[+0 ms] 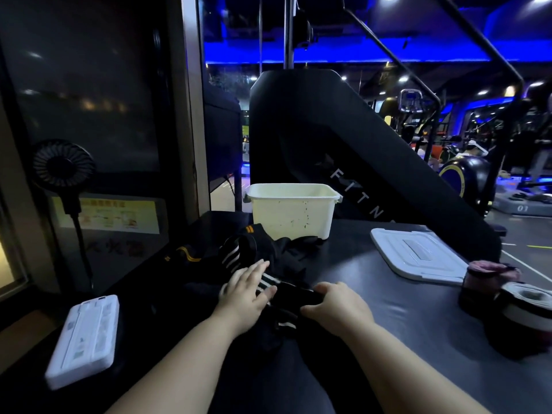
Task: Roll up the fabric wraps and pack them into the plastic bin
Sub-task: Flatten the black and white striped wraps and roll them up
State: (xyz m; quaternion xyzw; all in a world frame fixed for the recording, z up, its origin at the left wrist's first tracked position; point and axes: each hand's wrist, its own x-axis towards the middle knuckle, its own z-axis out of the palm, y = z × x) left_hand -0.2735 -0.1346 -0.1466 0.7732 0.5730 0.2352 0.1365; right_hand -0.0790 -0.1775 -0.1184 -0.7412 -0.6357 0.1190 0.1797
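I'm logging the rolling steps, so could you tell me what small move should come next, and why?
Probably turn the roll forward once more: the right hand grips a started roll of the black wrap, the left hand presses the striped length flat ahead, and loose fabric still trails toward the bin.

A plastic bin (292,209) is sitting on the table (373,309) at twelve o'clock. Fabric wraps (268,258) are lying just before it. A lid (418,255) is lying at two o'clock, two rolled wraps (513,300) at three, a flat case (85,339) at nine.
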